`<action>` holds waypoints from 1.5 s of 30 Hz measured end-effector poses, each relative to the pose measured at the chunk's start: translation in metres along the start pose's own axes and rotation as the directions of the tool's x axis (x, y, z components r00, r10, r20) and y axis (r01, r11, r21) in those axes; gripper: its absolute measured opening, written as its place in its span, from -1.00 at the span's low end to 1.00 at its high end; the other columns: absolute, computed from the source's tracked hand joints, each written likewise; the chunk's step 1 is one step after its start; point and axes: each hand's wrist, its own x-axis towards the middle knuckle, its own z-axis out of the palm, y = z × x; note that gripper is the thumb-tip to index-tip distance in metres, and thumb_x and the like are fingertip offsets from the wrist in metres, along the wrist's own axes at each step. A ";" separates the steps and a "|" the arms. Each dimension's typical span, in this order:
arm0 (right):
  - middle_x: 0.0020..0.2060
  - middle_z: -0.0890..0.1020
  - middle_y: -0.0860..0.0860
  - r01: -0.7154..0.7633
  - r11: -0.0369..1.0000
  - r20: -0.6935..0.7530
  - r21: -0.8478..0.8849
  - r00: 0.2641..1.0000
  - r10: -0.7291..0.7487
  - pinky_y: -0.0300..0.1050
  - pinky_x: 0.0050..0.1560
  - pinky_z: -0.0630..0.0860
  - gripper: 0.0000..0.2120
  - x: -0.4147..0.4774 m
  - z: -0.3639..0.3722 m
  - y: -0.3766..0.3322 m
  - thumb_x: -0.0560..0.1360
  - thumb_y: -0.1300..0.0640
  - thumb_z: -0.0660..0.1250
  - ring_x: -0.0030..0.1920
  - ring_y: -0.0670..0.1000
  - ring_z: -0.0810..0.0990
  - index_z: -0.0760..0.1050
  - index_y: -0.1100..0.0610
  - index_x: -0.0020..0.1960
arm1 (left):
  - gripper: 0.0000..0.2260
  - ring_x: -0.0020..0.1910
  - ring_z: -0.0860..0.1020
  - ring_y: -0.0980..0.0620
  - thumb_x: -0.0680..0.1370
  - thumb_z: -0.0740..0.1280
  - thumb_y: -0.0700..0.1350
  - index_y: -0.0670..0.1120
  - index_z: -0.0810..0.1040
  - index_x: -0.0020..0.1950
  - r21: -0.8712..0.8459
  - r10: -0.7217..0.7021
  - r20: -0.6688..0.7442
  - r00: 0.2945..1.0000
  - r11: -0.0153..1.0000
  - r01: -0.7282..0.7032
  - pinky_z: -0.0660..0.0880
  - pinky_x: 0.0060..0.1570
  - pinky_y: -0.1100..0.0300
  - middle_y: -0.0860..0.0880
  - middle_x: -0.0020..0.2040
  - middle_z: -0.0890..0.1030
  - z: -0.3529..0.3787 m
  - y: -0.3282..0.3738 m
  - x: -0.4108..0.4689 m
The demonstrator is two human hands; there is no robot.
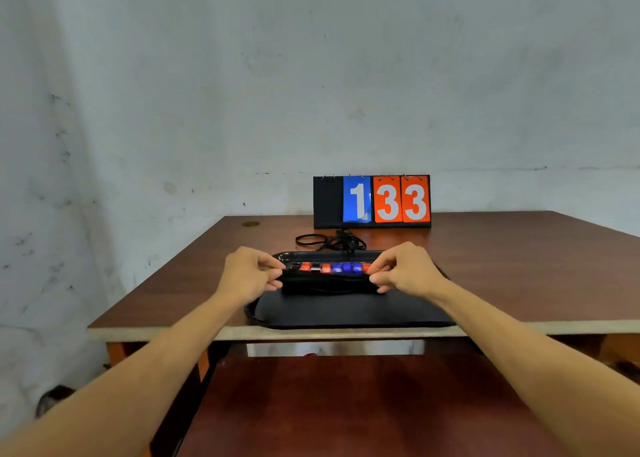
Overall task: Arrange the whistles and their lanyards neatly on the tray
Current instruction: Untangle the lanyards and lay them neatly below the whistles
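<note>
Head: hands (250, 274) (404, 270) pinched on lanyards (329, 283).

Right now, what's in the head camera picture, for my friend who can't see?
A person's left grip and right grip pinch the ends of a black lanyard bundle beside a row of red, white and blue whistles on a tray. Behind, a scoreboard on the table reads 133.
</note>
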 end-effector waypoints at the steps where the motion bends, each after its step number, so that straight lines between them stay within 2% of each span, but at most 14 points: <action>1: -0.29 0.65 0.00 0.027 0.999 0.007 -0.036 1.000 -0.027 -0.43 -0.36 0.49 -0.92 0.003 0.002 0.003 0.42 0.26 0.45 -0.40 -0.18 0.64 0.61 0.15 -0.09 | -0.88 -0.31 0.65 0.12 0.49 0.39 -0.29 -0.19 0.66 -0.01 0.051 0.022 0.002 1.000 0.998 -0.022 0.59 -0.29 0.35 -0.05 -0.25 0.65 0.004 -0.003 0.002; 4: -0.30 0.65 -0.04 0.097 0.980 0.017 -0.172 0.995 -0.096 -0.40 -0.33 0.50 -0.93 0.009 0.005 0.013 0.42 0.19 0.47 -0.41 -0.17 0.61 0.59 0.07 -0.18 | -0.89 -0.28 0.59 0.20 0.47 0.44 -0.19 -0.12 0.68 -0.02 0.199 0.098 0.020 0.995 0.975 -0.100 0.48 -0.22 0.39 0.04 -0.21 0.63 0.008 -0.011 0.004; 6: -0.27 0.64 -0.10 0.128 0.961 0.048 -0.244 0.992 -0.120 -0.37 -0.21 0.48 -0.93 0.013 0.003 0.020 0.41 0.14 0.48 -0.30 -0.17 0.61 0.61 0.02 -0.21 | -0.92 -0.25 0.55 0.25 0.45 0.46 -0.12 -0.06 0.70 -0.08 0.243 0.129 0.035 0.991 0.961 -0.134 0.39 -0.20 0.46 0.09 -0.20 0.63 0.009 -0.015 0.007; 9: -0.20 0.66 -0.12 0.146 0.946 0.057 -0.288 0.989 -0.135 -0.48 -0.20 0.36 -0.98 0.016 0.002 0.031 0.40 0.11 0.48 -0.15 -0.19 0.57 0.65 0.03 -0.17 | -0.96 -0.27 0.55 0.27 0.42 0.49 -0.09 -0.01 0.70 -0.16 0.222 0.144 0.053 0.988 0.963 -0.152 0.35 -0.29 0.50 0.14 -0.27 0.62 0.013 -0.017 0.013; 14: -0.11 0.67 -0.07 0.147 0.957 -0.030 -0.250 0.987 -0.159 -0.53 -0.16 0.35 -0.97 0.018 0.008 0.050 0.39 0.14 0.49 -0.02 -0.14 0.58 0.66 0.06 -0.17 | -0.95 -0.19 0.60 0.21 0.38 0.52 -0.11 0.03 0.70 -0.22 0.093 0.071 0.099 0.993 0.992 -0.081 0.41 -0.18 0.40 0.10 -0.23 0.69 0.017 -0.029 0.019; 26: -0.20 0.58 -0.12 0.224 0.925 -0.023 -0.308 0.970 -0.243 -0.26 -0.07 0.48 -0.95 0.020 0.013 0.053 0.43 0.16 0.43 -0.14 -0.13 0.55 0.61 0.05 -0.20 | -0.90 -0.21 0.62 0.14 0.31 0.58 -0.11 -0.01 0.71 -0.23 0.006 -0.019 0.080 0.997 1.000 0.019 0.42 -0.19 0.33 0.03 -0.26 0.69 0.018 -0.035 0.020; 28: -0.20 0.58 -0.12 0.222 0.917 -0.021 -0.332 0.970 -0.243 -0.24 -0.07 0.45 -0.95 0.021 0.013 0.053 0.44 0.12 0.42 -0.14 -0.13 0.53 0.61 0.05 -0.20 | -0.90 -0.22 0.61 0.14 0.31 0.58 -0.13 -0.02 0.71 -0.23 -0.011 -0.018 0.069 0.997 1.000 0.019 0.42 -0.19 0.33 0.02 -0.26 0.69 0.018 -0.036 0.020; 31: -0.20 0.58 -0.11 0.227 0.882 -0.043 -0.414 0.963 -0.268 -0.23 -0.07 0.38 -0.84 0.020 0.012 0.049 0.48 -0.01 0.36 -0.13 -0.13 0.49 0.62 0.04 -0.19 | -0.89 -0.21 0.60 0.13 0.32 0.57 -0.17 -0.03 0.71 -0.21 -0.039 -0.004 0.063 0.998 0.999 0.007 0.41 -0.20 0.35 0.00 -0.24 0.69 0.018 -0.035 0.019; 34: -0.16 0.59 -0.07 0.214 0.866 -0.115 -0.451 0.949 -0.294 -0.13 0.00 0.44 -0.79 0.022 0.005 0.039 0.52 -0.05 0.31 -0.10 -0.10 0.48 0.64 0.05 -0.10 | -0.86 -0.23 0.58 0.17 0.33 0.56 -0.20 -0.04 0.70 -0.17 -0.114 0.004 0.072 0.997 0.993 0.004 0.41 -0.21 0.40 -0.01 -0.21 0.68 0.015 -0.033 0.016; 37: -0.06 0.53 -0.09 0.224 0.872 -0.168 -0.435 0.931 -0.323 -0.11 0.11 0.46 -0.79 0.035 0.005 0.027 0.51 -0.05 0.31 -0.01 -0.10 0.49 0.60 0.02 0.04 | -0.80 -0.19 0.55 0.17 0.31 0.58 -0.15 -0.01 0.69 -0.10 -0.200 0.026 0.004 1.000 0.979 -0.025 0.44 -0.22 0.39 0.01 -0.15 0.65 0.013 -0.033 0.014; 40: 0.01 0.51 -0.05 0.219 0.897 -0.196 -0.384 0.930 -0.311 -0.14 0.10 0.50 -0.73 0.053 0.016 0.013 0.51 -0.03 0.33 0.01 -0.08 0.50 0.53 0.05 0.15 | -0.72 -0.07 0.54 0.11 0.27 0.59 0.02 0.07 0.68 -0.06 -0.246 -0.025 -0.074 0.997 0.969 0.006 0.47 -0.14 0.26 0.05 -0.07 0.60 0.014 -0.038 0.019; 42: 0.03 0.53 -0.01 0.187 0.908 -0.193 -0.376 0.942 -0.274 -0.12 0.08 0.51 -0.70 0.067 0.027 0.005 0.50 -0.02 0.34 0.00 -0.07 0.51 0.50 0.07 0.18 | -0.71 0.06 0.53 0.04 0.26 0.50 0.24 0.17 0.66 -0.09 -0.257 -0.089 -0.089 0.992 0.964 0.063 0.50 0.05 0.10 0.06 -0.02 0.60 0.015 -0.041 0.023; 43: 0.03 0.54 0.01 0.168 0.910 -0.188 -0.380 0.949 -0.254 -0.13 0.06 0.51 -0.69 0.074 0.032 0.004 0.50 -0.02 0.34 -0.01 -0.07 0.50 0.49 0.08 0.19 | -0.71 0.11 0.51 0.01 0.30 0.42 0.29 0.17 0.64 -0.09 -0.276 -0.127 -0.088 0.988 0.956 0.099 0.49 0.11 0.04 0.05 0.02 0.60 0.015 -0.041 0.026; 45: 0.05 0.53 0.03 0.127 0.917 -0.187 -0.377 0.960 -0.210 -0.14 0.04 0.49 -0.66 0.088 0.041 0.002 0.50 -0.03 0.34 -0.01 -0.06 0.49 0.47 0.10 0.20 | -0.78 0.08 0.52 0.03 0.47 0.32 0.17 0.09 0.62 -0.01 -0.319 -0.192 -0.112 0.975 0.936 0.148 0.48 0.03 0.11 0.02 0.07 0.60 0.017 -0.042 0.029</action>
